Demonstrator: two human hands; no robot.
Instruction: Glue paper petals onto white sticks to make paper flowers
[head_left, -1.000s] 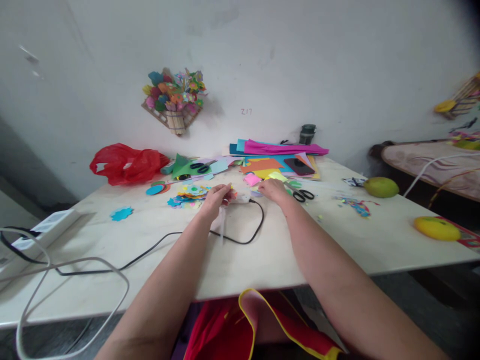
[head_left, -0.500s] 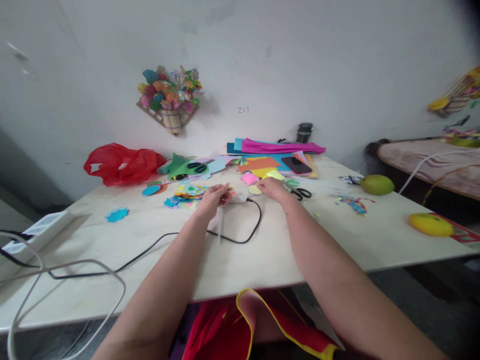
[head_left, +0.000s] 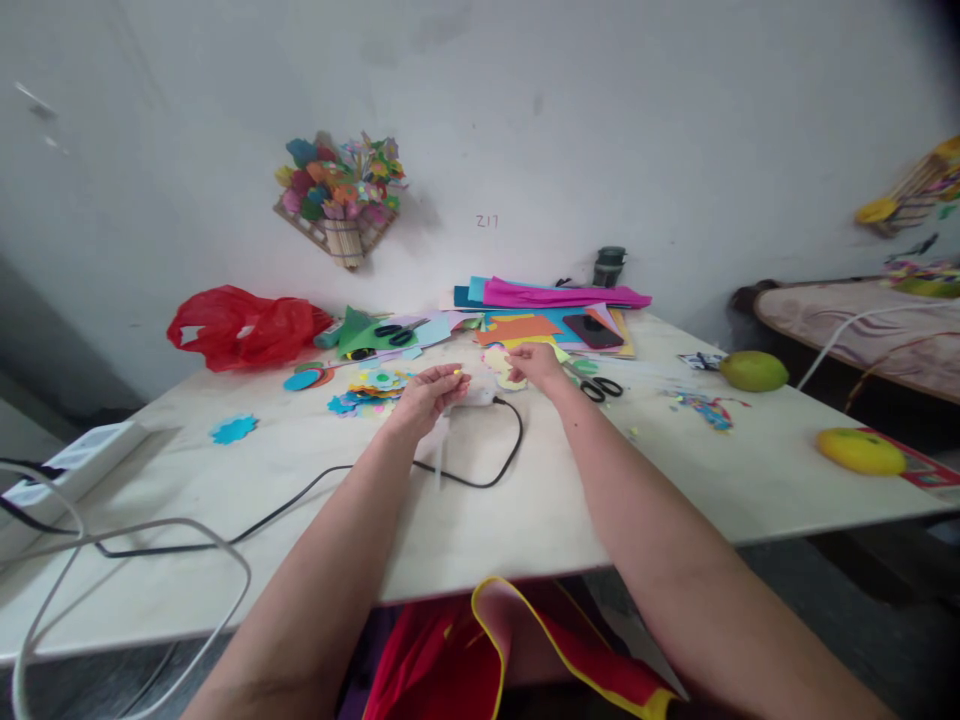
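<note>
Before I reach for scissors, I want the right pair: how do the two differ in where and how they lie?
The far scissors lie on paper sheets; the near scissors lie beside the right hand. The far scissors' blades point rightward; the near scissors' point leftward, away from you. Both have black handles.

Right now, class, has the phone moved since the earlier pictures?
No: the phone lies below and right of the wall's number, just as before.

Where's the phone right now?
In the head view, the phone lies right of centre towards the back of the table, on coloured sheets, beyond the right hand.
</note>
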